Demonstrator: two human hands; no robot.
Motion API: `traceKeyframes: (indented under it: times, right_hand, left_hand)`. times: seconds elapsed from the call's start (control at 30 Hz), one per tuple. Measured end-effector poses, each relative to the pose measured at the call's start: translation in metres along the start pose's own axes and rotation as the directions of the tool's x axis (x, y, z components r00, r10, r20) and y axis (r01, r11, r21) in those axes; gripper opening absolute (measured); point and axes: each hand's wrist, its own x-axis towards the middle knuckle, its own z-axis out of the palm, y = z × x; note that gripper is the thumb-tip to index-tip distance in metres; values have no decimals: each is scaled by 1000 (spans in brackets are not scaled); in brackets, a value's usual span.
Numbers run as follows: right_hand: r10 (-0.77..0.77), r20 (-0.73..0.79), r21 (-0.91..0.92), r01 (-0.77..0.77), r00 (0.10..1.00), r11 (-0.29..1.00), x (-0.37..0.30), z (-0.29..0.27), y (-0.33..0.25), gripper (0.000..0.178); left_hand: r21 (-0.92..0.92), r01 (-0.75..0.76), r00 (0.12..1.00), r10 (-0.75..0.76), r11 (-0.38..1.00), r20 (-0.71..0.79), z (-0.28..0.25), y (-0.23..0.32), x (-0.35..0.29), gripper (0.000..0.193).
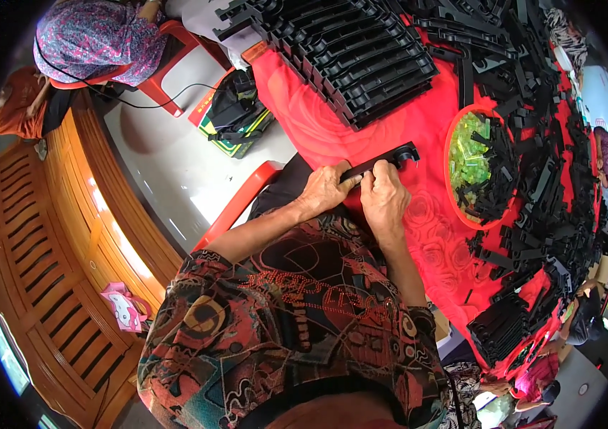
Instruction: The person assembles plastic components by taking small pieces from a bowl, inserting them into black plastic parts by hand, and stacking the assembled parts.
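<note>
Between my two hands is a long black plastic part (pixel 381 160) with a hooked, rounded far end, held just above the red tablecloth. My left hand (pixel 327 187) grips its near end, fingers closed round it. Close beside it, my right hand (pixel 385 191) pinches the same part along its middle, with bent fingers and thumb. Whatever lies beneath the fingertips is hidden. To the right sits an orange-rimmed round basket (pixel 450 187) with small yellow-green clear pieces and small black pieces inside.
Beyond my hands stands a neat stack of long black parts (pixel 361 64). Loose black parts (pixel 532 179) heap over the right of the red tablecloth (pixel 432 247). At left are a red plastic chair (pixel 236 204), a box with a black bag (pixel 236 107) and a wooden bench (pixel 54 286). Other people sit around.
</note>
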Motion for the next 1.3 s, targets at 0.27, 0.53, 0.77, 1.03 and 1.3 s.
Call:
traceKeyframes:
  times: [0.27,0.53,0.77,1.03,1.3]
  right_hand:
    - [79,40,148,-84,996,985,5,-5,4,20]
    - [65,176,138,-90,982,986,16,-10,6,19]
    - [56,134,178,-80,989,981,20,-5,7,20]
    - [54,126,138,-72,991,988,17,-8,1,19]
    - [-52,82,86,45,995,995,3,-8,-8,16]
  left_hand:
    - [-123,-48,995,59,991,84,-9,-2,-6,25]
    - [-245,31,982,17,969,190,-5,-7,-1,20]
    - [-372,81,979,-4,925,203,-5,-5,-2,18]
    - [-313,38,988,12,949,156,-3,-11,0,19]
    - [-337,50,993,-10,940,119,3,-14,0,20]
